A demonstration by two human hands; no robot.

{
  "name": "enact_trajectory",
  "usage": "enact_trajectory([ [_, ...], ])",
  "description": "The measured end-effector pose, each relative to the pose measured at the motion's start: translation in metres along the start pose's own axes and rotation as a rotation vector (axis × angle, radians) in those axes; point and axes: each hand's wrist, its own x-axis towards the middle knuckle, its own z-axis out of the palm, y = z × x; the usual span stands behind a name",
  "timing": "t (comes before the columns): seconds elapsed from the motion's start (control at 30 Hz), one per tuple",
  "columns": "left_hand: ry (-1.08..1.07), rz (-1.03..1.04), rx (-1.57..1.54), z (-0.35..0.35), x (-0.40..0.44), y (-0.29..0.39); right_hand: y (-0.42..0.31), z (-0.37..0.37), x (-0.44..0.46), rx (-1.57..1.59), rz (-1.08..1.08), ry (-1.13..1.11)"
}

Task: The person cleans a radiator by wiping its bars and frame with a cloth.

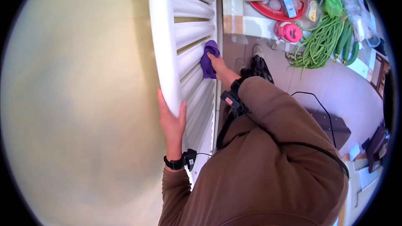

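A white radiator (162,37) with several slats stands along the wall. My left hand (171,121) is closed round its long rounded top rail, thumb on one side and fingers on the other. My right hand (218,66) presses a crumpled purple cloth (209,58) against the slats near their far end. The cloth is bunched under the fingers, so part of its underside is hidden. Both wrists carry black bands with small devices.
A pale wall (79,100) fills the left side. At upper right, a table holds a red tray (274,13), a pink-lidded jar (289,32), long green beans (320,44) and cucumbers (344,42). A black bag (260,69) is beside my right arm, and a dark box (335,127) sits on the floor.
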Motion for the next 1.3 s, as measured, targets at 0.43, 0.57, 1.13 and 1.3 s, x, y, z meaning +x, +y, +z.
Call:
enact_trajectory([
  [0.43, -0.027, -0.070, 0.012, 0.003, -0.005, -0.005, -0.046, 0.036, -0.125, -0.419, -0.779, -0.223],
  [0.57, -0.056, -0.111, -0.007, 0.000, -0.007, -0.004, -0.016, 0.022, -0.023, -0.280, -0.706, -0.054],
  [1.13, 0.014, -0.136, 0.060, -0.002, -0.012, -0.008, 0.011, 0.016, -0.049, -0.107, -0.408, -0.173],
  [1.3, -0.009, -0.043, 0.104, -0.003, -0.010, -0.008, -0.041, 0.037, -0.170, -0.432, -0.893, -0.412],
])
